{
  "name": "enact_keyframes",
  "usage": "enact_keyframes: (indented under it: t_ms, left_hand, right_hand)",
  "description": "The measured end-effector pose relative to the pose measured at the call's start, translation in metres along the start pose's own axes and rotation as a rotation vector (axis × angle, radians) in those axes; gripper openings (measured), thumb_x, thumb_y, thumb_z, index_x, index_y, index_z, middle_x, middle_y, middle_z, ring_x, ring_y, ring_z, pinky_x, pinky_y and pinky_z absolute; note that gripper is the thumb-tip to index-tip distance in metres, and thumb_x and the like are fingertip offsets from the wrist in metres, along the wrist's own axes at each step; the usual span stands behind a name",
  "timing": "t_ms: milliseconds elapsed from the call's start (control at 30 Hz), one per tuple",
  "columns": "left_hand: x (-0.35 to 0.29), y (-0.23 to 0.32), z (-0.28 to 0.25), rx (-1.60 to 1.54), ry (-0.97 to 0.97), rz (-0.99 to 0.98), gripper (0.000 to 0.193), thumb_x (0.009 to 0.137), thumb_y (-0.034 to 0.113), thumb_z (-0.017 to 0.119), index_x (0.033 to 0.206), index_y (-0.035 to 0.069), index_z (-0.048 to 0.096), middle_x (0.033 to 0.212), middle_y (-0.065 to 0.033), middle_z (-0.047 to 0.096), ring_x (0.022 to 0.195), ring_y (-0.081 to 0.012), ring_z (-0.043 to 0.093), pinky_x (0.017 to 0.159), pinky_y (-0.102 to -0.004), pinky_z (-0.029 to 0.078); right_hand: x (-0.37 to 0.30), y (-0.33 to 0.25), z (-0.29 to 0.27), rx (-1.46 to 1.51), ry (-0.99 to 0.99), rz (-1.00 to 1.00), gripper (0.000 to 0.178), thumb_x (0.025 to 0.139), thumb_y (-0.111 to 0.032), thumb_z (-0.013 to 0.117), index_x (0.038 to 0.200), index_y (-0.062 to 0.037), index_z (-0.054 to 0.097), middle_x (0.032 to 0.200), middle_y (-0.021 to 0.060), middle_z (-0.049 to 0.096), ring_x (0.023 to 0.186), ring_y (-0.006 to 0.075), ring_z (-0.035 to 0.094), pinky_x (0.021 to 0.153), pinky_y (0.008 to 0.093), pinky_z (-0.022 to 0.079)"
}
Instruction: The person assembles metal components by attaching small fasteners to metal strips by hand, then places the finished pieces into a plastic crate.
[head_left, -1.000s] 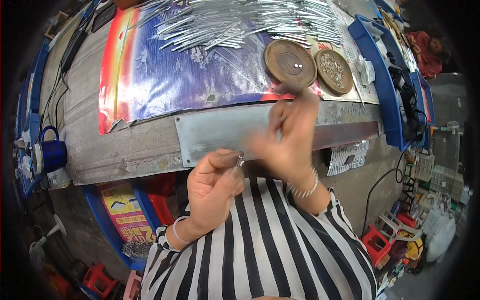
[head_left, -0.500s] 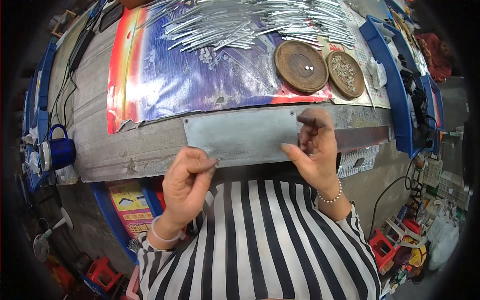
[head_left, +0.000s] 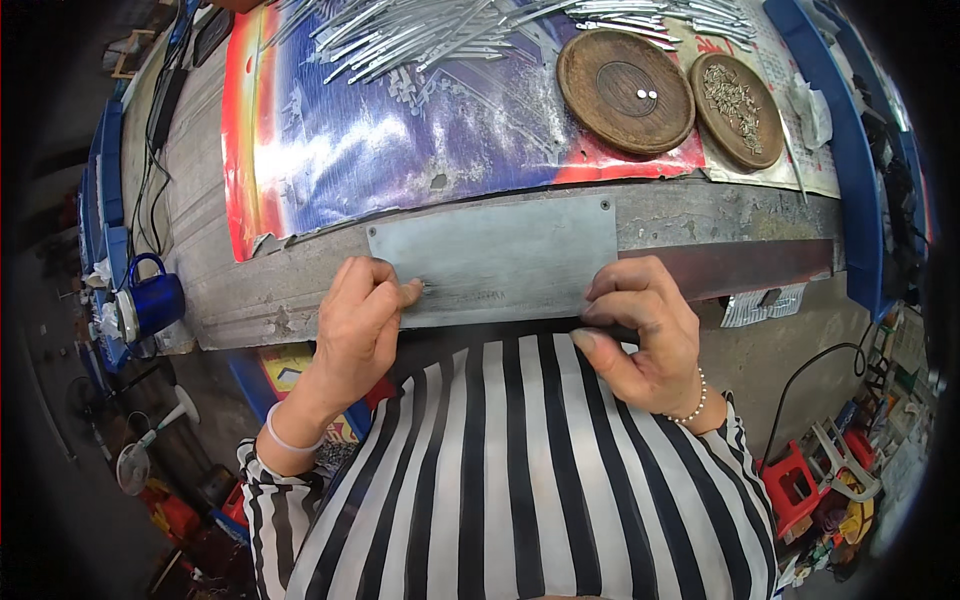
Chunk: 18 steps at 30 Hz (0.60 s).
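Observation:
A grey metal plate [head_left: 500, 255], with a screw at each far corner, is fixed along the table's near edge. Over its left near part my left hand [head_left: 358, 325] is closed in a pinch, thumb and forefinger together. A tiny dark speck shows at the fingertips, too small to name. My right hand [head_left: 650, 340] hovers by the plate's right near corner, fingers curled and thumb apart, with nothing visible between them. Beyond the plate stand a round wooden dish [head_left: 580, 95] with two small white pieces in it and a second wooden dish [head_left: 770, 150] full of tiny metal parts.
A heap of thin silver metal strips [head_left: 410, 40] lies on a colourful poster sheet [head_left: 330, 150] at the back. Small clear bits [head_left: 408, 88] lie before it. A blue mug [head_left: 155, 300] stands at the left edge, a blue bin [head_left: 850, 130] at the right.
My left hand has moved slightly away from me and to the left, over the plate. My right hand has come down toward the plate's near edge. The view has shifted a little.

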<state>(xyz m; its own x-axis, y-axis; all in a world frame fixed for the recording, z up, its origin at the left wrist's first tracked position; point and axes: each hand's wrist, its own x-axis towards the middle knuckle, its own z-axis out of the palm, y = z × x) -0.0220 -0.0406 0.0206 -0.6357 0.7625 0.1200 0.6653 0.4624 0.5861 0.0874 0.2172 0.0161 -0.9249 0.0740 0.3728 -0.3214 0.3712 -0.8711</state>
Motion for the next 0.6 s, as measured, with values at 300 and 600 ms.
enact_keyframes:
  t_ms: [300,600]
  left_hand:
    - [0.007,0.005,0.011,0.052,-0.016,0.005,0.018,0.073,-0.013,0.059,0.084,0.0,0.056,0.076,-0.0119,0.049,0.068,-0.0255,0.048,0.059,-0.0329,0.04]
    - [0.024,0.015,0.024,0.041,0.021,0.132,0.022,0.067,-0.011,0.058,0.086,-0.001,0.06,0.079,-0.0137,0.049,0.07,-0.0291,0.048,0.06,-0.0353,0.041]
  right_hand:
    - [0.006,0.01,0.004,0.173,-0.031,-0.039,0.022,0.068,-0.002,0.071,0.084,0.0003,0.057,0.084,0.0122,0.055,0.065,0.02,0.058,0.053,0.0288,0.047]
    - [0.0,0.0,0.003,0.102,-0.053,-0.042,0.019,0.07,-0.001,0.069,0.084,-0.0004,0.056,0.084,0.0125,0.055,0.067,0.0226,0.059,0.056,0.0309,0.048]
